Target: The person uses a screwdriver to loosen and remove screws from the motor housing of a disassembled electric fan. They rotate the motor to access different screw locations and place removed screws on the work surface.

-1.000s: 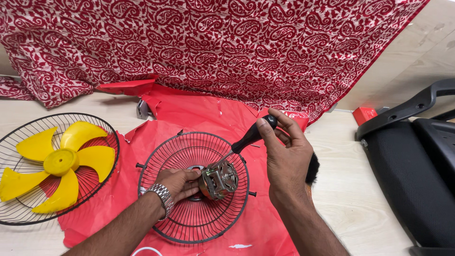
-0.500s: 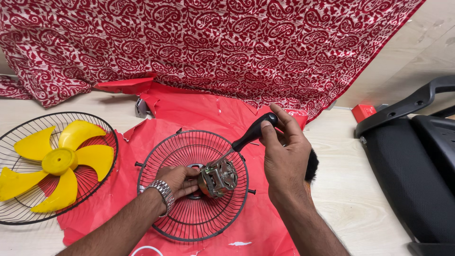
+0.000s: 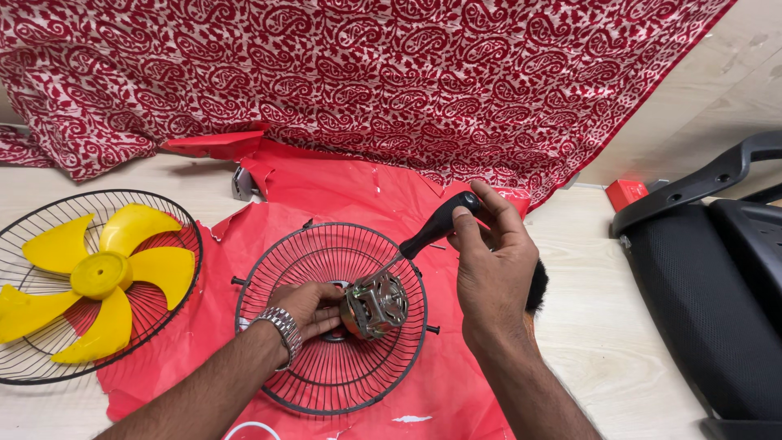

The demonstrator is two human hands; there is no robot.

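— Where is the motor [image 3: 375, 304] kept?
— At the middle of the round wire guard [image 3: 330, 318] on the red sheet [image 3: 326, 195], steadied by the left hand [image 3: 305, 305], its grip clenched on it.
— And the right hand [image 3: 493, 261]?
— Its grip is closed around a black-handled screwdriver [image 3: 436, 228], whose tip is set against the motor.

No labels, signs or screens are to be seen; only a small red box [image 3: 628, 194], perhaps a package, is set on the table near the black chair [image 3: 709, 277].
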